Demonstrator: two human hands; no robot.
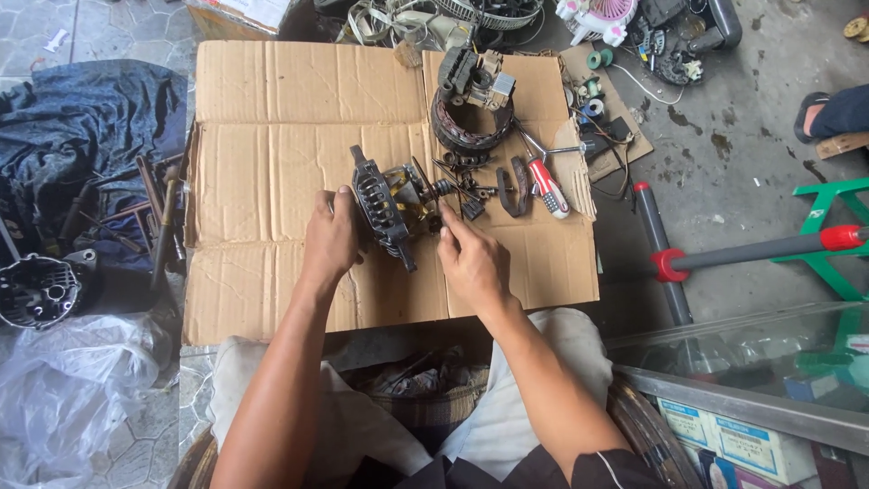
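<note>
Rotor (396, 206) on cardboard (272, 163): left hand (330, 240) clenched on its housing, right hand (472, 261) pinching its shaft end; disassembly underway, next needs steadying.

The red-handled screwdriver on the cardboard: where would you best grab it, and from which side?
Probably by the thick red and white handle of the screwdriver, coming from above and from the right hand side. It lies flat on the cardboard with the handle toward the person, thin shaft pointing away. Small parts crowd its left; the right looks freer.

Alternator assembly (391, 206): dark ribbed housing, coppery rotor showing, shaft pointing right; tipped on its side on flattened cardboard.
</note>
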